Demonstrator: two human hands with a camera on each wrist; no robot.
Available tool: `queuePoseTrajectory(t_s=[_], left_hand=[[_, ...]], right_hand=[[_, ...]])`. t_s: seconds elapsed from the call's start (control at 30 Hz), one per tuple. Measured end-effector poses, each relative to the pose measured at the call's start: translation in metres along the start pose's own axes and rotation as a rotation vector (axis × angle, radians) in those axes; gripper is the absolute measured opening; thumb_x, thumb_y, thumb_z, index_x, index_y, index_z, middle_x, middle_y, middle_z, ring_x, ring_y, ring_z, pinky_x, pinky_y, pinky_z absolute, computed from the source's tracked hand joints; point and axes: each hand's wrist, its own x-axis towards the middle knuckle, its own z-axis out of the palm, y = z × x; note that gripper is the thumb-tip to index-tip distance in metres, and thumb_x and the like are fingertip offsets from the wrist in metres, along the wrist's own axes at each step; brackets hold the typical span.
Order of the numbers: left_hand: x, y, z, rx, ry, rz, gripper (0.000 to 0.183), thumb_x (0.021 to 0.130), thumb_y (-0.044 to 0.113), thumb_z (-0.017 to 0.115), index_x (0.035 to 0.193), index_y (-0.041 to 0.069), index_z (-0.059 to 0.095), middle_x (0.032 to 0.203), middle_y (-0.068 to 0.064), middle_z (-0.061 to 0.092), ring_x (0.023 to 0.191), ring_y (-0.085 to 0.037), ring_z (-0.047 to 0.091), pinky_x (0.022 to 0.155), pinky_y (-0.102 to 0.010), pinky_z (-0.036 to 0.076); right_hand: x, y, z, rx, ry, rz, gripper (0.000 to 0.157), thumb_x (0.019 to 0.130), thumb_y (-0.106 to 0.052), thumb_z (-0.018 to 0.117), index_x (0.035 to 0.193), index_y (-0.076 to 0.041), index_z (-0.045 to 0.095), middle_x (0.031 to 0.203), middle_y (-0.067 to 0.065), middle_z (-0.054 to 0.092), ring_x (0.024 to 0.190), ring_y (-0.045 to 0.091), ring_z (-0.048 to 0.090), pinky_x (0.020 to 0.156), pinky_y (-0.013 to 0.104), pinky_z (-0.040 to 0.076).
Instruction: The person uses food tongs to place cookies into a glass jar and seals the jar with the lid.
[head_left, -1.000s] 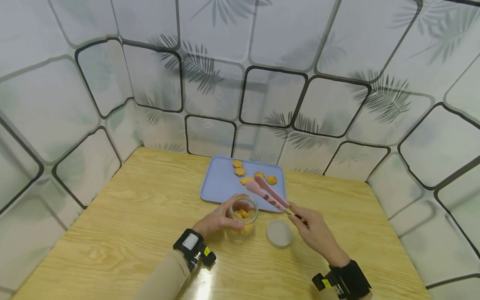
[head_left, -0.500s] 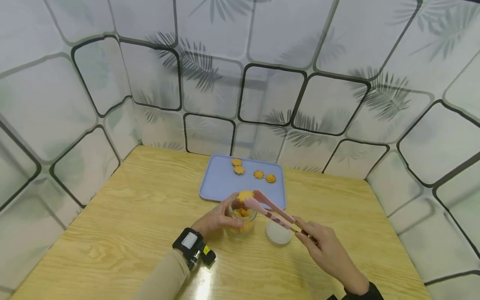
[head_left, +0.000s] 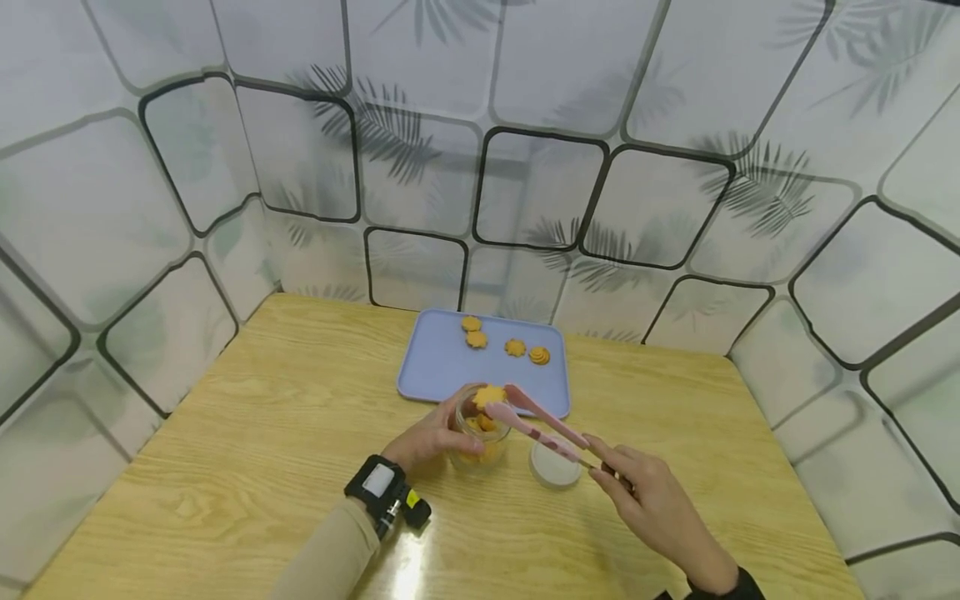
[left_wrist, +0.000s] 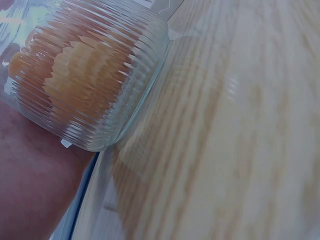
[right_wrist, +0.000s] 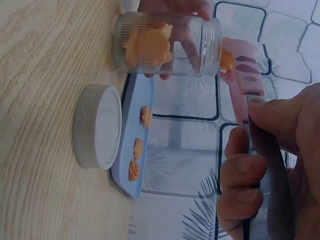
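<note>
Right hand (head_left: pixel 648 492) has its fingers curled round the tongs (head_left: pixel 538 435), thumb on the handle. Just left of those fingers, a pale lid (head_left: pixel 555 468) sits on the bench (head_left: pixel 300 417). Further left, the left hand (head_left: pixel 427 437) has its fingers wrapped round a glass jar (head_left: pixel 483 462) with some cookies (right_wrist: pixel 150 47) inside. Out ahead of the right fingers, the tongs have one loose cookie (head_left: pixel 490 396) right at the jar's mouth. Beyond both sets of fingers: blue tray (head_left: pixel 435 367), four more cookies (head_left: pixel 515 348) on it.

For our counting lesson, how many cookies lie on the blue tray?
4: first cookie near the far edge, second just nearer, third and fourth farther right. The jar may hide more.
</note>
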Motion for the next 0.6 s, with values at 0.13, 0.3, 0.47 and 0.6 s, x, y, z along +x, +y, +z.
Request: queuePoseTrajectory(t_s=[0.13, 0.3, 0.47, 0.6], left_hand=[[0.0007, -0.0002, -0.0005, -0.001, -0.01, 0.003, 0.1, 0.088, 0.036, 0.077, 0.164, 0.017, 0.016, 0.165, -0.01, 0.027, 0.151, -0.03, 0.028, 0.12, -0.056, 0.025], [0.0018, -0.0013, -0.0005, -0.004, -0.024, 0.025, 0.092, 0.09, 0.029, 0.076, 0.163, 0.017, 0.022, 0.158, -0.011, 0.036, 0.145, -0.029, 0.035, 0.114, -0.049, 0.037], [0.0028, -0.002, -0.0005, 0.01, -0.023, 0.044, 0.083, 0.09, 0.026, 0.076, 0.159, 0.024, 0.031, 0.151, -0.015, 0.042, 0.138, -0.026, 0.04, 0.104, -0.041, 0.047], [0.004, -0.0034, -0.0004, 0.019, -0.02, 0.063, 0.08, 0.09, 0.024, 0.075, 0.158, 0.024, 0.033, 0.146, -0.014, 0.046, 0.134, -0.024, 0.042, 0.11, -0.042, 0.039]], right_hand=[[0.0, -0.001, 0.0004, -0.009, -0.002, 0.006, 0.043, 0.093, 0.0, 0.07, 0.136, -0.005, 0.065, 0.069, -0.018, 0.043, 0.057, -0.009, 0.03, 0.049, 0.014, 0.032], [-0.0011, -0.0007, 0.0017, -0.01, -0.002, 0.017, 0.044, 0.093, 0.0, 0.07, 0.136, -0.005, 0.065, 0.071, -0.019, 0.045, 0.057, -0.008, 0.032, 0.05, 0.015, 0.033], [-0.0017, -0.0009, 0.0025, 0.009, -0.007, 0.027, 0.044, 0.093, 0.0, 0.069, 0.136, -0.004, 0.065, 0.072, -0.019, 0.048, 0.057, -0.006, 0.035, 0.05, 0.016, 0.035], [-0.0021, -0.0012, 0.004, 0.026, -0.001, 0.019, 0.046, 0.091, 0.001, 0.071, 0.136, -0.003, 0.064, 0.076, -0.018, 0.053, 0.057, -0.007, 0.038, 0.049, 0.015, 0.036]])
